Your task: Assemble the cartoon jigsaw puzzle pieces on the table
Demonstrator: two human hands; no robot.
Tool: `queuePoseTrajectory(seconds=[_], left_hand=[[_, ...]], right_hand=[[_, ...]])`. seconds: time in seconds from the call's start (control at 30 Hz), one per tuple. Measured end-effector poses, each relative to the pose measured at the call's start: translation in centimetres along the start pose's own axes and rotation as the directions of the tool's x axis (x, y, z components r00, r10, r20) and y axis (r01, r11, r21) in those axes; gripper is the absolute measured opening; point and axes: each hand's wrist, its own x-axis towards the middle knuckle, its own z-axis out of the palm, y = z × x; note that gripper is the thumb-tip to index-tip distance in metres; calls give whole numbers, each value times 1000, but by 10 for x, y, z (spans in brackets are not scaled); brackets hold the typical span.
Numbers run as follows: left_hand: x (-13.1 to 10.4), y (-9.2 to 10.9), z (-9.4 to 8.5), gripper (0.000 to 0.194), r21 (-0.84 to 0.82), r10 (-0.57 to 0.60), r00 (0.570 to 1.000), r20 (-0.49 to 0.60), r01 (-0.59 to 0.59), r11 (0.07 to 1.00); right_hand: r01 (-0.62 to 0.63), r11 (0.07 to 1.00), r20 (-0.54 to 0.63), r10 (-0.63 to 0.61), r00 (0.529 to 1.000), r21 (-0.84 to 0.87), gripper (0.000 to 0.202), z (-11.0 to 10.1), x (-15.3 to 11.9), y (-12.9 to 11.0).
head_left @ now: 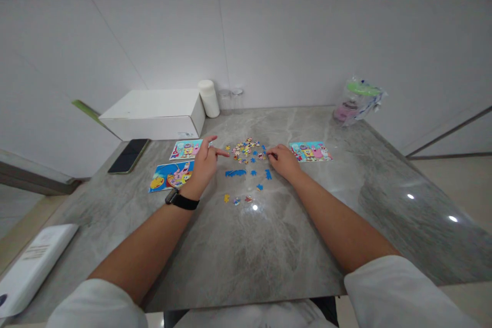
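A loose pile of small jigsaw puzzle pieces (249, 146) lies on the table between my hands. My left hand (205, 164) hovers left of the pile, thumb and forefinger spread apart, holding nothing. To the pile's right, my right hand (283, 160) has its fingers curled together at the blue pieces; what they pinch, if anything, is hidden. Nearer me lie a joined strip of blue pieces (235, 173), another blue cluster (268, 175), and single blue pieces (260, 187). A yellow piece (226, 198) and two multicoloured ones (237, 201) sit closest to me.
Cartoon picture cards (163, 177) lie by my left wrist, and another card (311, 151) beyond my right hand. A phone (128, 156), white box (154, 113), white bottle (208, 98) and clear glasses (231, 100) stand left and back. A plastic-wrapped cup (353, 102) is back right.
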Motion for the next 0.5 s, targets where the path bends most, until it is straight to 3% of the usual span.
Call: queuePoseTrajectory(seconds=[0.23, 0.33, 0.5], left_hand=[[12, -40, 9, 47, 187, 239, 970, 43, -243, 952], [17, -49, 7, 44, 344, 279, 955, 106, -298, 890], [18, -53, 7, 40, 445, 272, 946, 178, -324, 835]], right_hand=[[-22, 1000, -45, 22, 999, -10, 25, 1, -1, 2], [10, 1000, -42, -10, 999, 6, 28, 2, -1, 2], [13, 1000, -36, -13, 999, -7, 27, 4, -2, 3]])
